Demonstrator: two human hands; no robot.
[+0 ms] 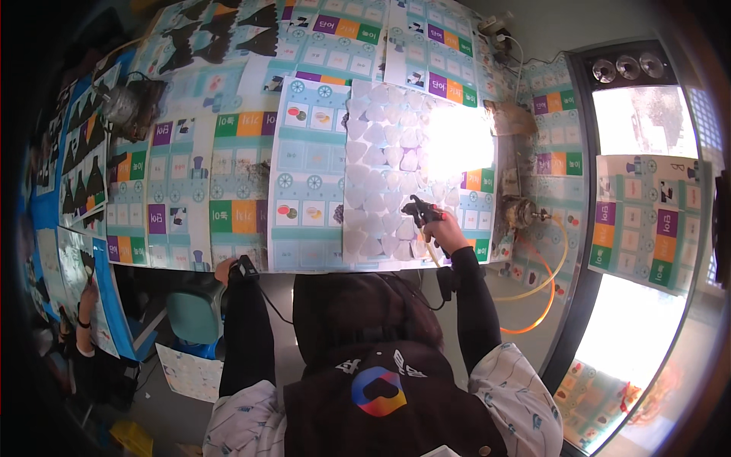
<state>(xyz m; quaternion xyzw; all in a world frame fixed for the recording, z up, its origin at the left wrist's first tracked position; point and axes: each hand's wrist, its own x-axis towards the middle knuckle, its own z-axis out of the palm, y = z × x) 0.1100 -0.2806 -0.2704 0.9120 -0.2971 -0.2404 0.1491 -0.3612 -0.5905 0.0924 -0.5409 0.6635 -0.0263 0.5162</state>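
Note:
My right hand (443,233) is closed round a black spray gun (417,211) with a red part. The gun's nozzle end is over a pale sheet (366,217) covered with rows of grey-white rounded pieces. From beneath my hand a thin pale hose (432,251) runs down. At the table's front edge, left of my body, is my left hand (225,270), close to the printed paper there. Its fingers are too small and partly hidden to tell their shape. A black device (245,268) sits at my left wrist. Strong glare washes out the sheet's upper right.
Printed sheets cover the table (179,236). Black cut shapes (256,34) lie at the far left. A metal-topped device (122,105) stands left; yellow and orange hoses (550,286) curl on the right. Another person's hand (89,293) works at far left, beyond a green chair (193,317).

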